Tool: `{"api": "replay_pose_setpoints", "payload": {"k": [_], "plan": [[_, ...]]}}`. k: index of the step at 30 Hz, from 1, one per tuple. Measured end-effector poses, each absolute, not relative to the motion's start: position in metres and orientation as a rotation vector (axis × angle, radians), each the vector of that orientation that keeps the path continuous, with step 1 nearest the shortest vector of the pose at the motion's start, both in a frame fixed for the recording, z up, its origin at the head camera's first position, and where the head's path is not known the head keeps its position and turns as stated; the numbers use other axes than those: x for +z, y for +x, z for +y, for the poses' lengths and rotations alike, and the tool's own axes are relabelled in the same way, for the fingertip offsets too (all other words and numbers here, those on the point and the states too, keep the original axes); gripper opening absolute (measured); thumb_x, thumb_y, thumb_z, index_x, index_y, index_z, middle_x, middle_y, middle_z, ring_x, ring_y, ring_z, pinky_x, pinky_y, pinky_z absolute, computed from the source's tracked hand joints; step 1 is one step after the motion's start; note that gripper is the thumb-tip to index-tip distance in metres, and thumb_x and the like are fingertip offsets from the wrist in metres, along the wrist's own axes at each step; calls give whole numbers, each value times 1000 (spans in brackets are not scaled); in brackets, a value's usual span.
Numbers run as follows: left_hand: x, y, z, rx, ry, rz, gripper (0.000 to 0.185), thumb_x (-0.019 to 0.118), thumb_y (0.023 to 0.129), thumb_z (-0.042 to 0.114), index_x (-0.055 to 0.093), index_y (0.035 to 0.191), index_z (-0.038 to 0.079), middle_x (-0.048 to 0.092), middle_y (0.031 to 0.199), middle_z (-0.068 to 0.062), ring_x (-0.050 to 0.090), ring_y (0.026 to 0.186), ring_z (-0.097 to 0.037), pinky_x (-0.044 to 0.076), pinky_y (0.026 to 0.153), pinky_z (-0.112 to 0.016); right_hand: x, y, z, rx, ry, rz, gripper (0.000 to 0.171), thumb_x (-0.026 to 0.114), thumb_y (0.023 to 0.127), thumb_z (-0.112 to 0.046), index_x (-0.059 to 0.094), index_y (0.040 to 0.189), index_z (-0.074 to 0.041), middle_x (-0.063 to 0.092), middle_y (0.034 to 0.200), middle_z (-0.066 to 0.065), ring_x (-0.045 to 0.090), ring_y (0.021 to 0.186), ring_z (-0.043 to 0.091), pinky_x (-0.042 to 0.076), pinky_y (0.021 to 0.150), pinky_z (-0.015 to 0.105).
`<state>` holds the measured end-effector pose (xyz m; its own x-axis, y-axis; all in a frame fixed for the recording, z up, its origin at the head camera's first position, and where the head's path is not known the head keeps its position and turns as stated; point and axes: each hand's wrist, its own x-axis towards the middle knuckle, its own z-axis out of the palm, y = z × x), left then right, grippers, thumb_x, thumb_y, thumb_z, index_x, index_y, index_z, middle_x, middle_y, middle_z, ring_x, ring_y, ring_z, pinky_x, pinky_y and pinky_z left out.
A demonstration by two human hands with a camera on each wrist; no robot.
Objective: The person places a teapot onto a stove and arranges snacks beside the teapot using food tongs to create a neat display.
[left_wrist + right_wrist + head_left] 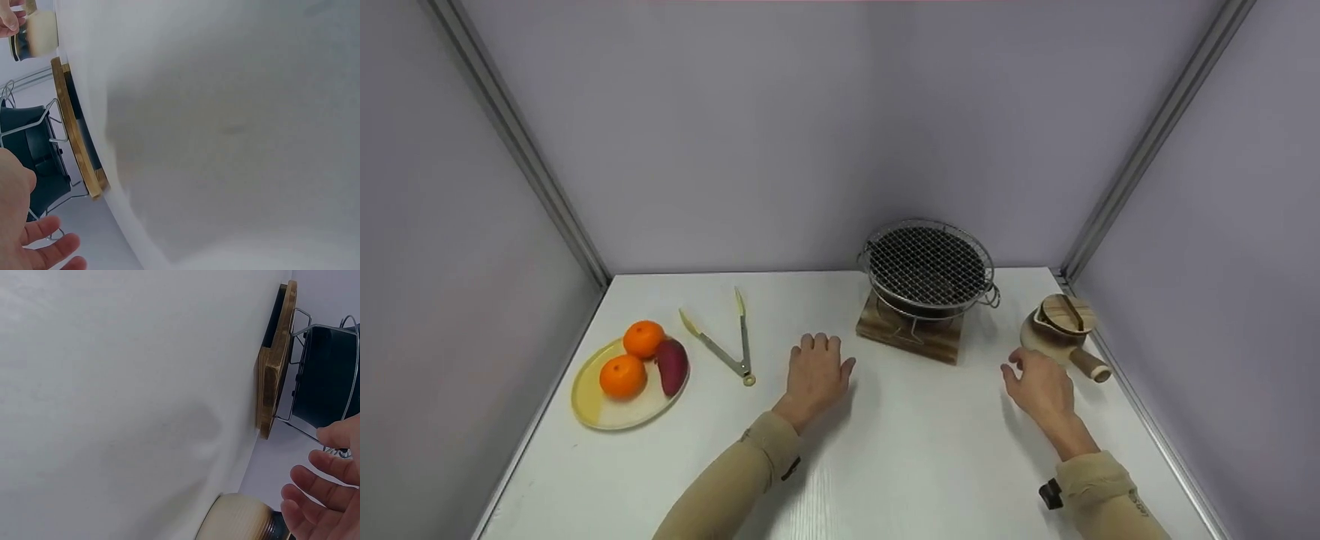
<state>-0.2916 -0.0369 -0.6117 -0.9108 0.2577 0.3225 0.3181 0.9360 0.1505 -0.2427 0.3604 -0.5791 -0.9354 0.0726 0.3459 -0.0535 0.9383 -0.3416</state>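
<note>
My left hand [816,379] is held over the white table, palm down with fingers extended, between the tongs and the grill; it holds nothing. My right hand [1041,386] hangs just in front of a cream-and-brown teapot [1046,341], fingers loosely bent and nothing in them. Whether its fingertips touch the pot I cannot tell. The teapot has a wooden lid [1065,313] and a brown side handle [1089,365] pointing toward the front right. In the right wrist view, the pot's ribbed body [239,517] shows below the relaxed fingers [320,486].
A round tabletop grill [930,266] with a wire mesh stands on a wooden base [907,330] at the back. Spread tongs [744,345] lie left of my left hand. Farther left, a plate [615,421] carries two oranges [624,376] and a purple sweet potato [672,367]. Grey walls [750,135] enclose the table.
</note>
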Motion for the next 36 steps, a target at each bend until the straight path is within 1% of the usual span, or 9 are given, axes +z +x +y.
{"api": "replay_pose_setpoints", "payload": {"k": [4,7,12,15,20,27,30,36], "plan": [[-613,-292,-33,-248,-444,-2783,42,65,113,47,68,118,5,69,107,-14,65,107,-34,59,91,-50,-579,-240,367,490,-17,-2726,20,81,98,-17,79,105,1,79,96,22,75,81,40,59,68,59],[-613,-293,-29,-226,-456,-2776,41,65,112,47,67,115,6,67,105,-13,63,104,-33,58,89,-48,-579,-239,372,482,-29,-2724,21,82,97,-18,79,105,1,79,95,21,74,80,39,58,68,56],[-611,-295,-24,-219,-477,-2779,40,65,113,46,67,115,6,66,105,-13,62,103,-33,57,89,-48,-576,-240,380,473,-59,-2739,23,81,97,-21,78,104,1,80,91,20,73,73,37,54,61,51],[-610,-297,-21,-204,-486,-2778,40,64,113,47,67,117,7,66,106,-12,62,104,-32,57,89,-48,-572,-241,386,456,-66,-2746,24,80,97,-21,77,104,1,80,91,21,73,71,39,54,60,54],[-611,-302,-15,-186,-492,-2766,41,63,114,47,66,119,7,66,108,-12,62,107,-32,58,92,-48,-566,-244,394,427,-79,-2737,25,79,98,-21,77,104,3,79,92,26,73,73,45,54,63,60],[-614,-309,-5,-151,-514,-2757,41,63,113,48,65,114,7,66,108,-11,61,106,-31,58,92,-47,-565,-243,408,425,-122,-2744,23,80,98,-20,76,100,3,78,91,25,73,75,43,55,63,59],[-615,-312,-2,-142,-516,-2761,42,62,114,48,66,114,6,66,108,-11,61,106,-31,58,93,-47,-564,-243,413,419,-141,-2745,24,78,99,-21,76,100,3,78,92,25,73,75,42,55,64,59],[-616,-319,4,-97,-511,-2745,41,62,114,49,65,116,8,64,108,-11,60,105,-31,57,91,-46,-561,-245,426,407,-172,-2765,28,75,100,-25,76,100,2,79,95,26,74,76,46,58,65,61]]}}
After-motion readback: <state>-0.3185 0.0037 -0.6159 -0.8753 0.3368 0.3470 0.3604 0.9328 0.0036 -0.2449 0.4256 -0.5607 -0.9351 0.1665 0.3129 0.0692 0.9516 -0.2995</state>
